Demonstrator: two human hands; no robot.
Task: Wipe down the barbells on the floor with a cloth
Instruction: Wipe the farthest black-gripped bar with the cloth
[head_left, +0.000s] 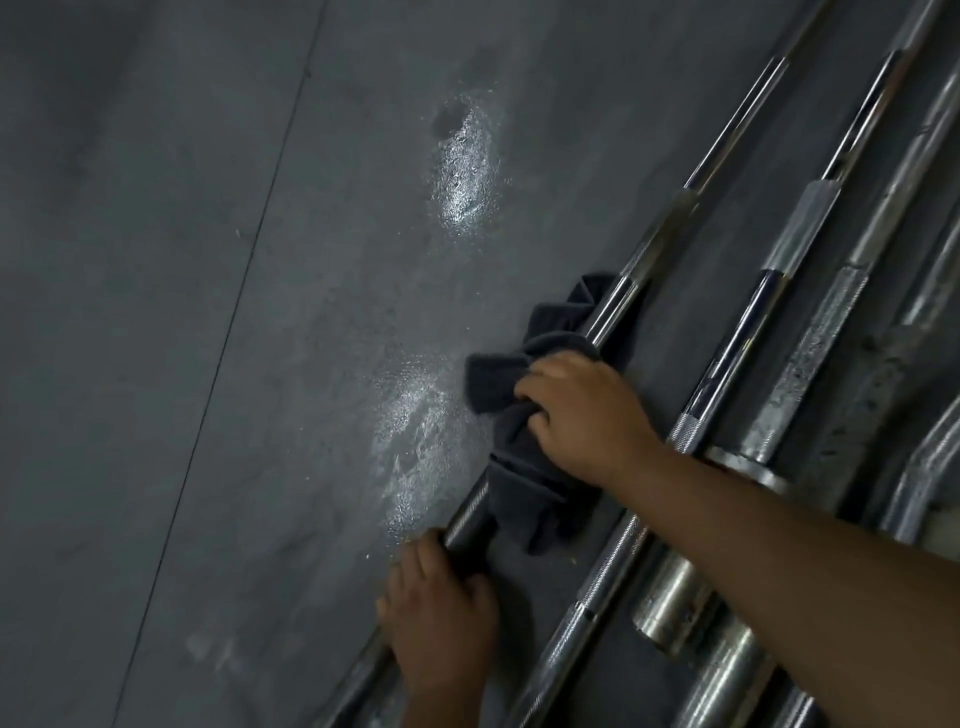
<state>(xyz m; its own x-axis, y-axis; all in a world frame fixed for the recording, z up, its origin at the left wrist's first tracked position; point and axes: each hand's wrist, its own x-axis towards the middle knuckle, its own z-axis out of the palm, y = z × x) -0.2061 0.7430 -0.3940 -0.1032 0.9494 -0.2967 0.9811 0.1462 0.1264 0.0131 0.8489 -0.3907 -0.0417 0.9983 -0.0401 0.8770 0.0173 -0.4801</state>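
Open floor (156, 312) left of the bar (662, 231); right side crowded by more bars (810, 208), only narrow gaps between.

The single head-worn camera is looking steeply down from close by at the floor (182, 364), tilted so the barbells (813, 213) are crossing diagonally along the frame's right side.

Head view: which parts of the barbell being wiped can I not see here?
Head view:
- Barbell shaft under the cloth and right hand: covered by them.
- Both barbell ends: cut off by the top and bottom edges.
- Fingertips of the left hand: curled round the bar, hidden.
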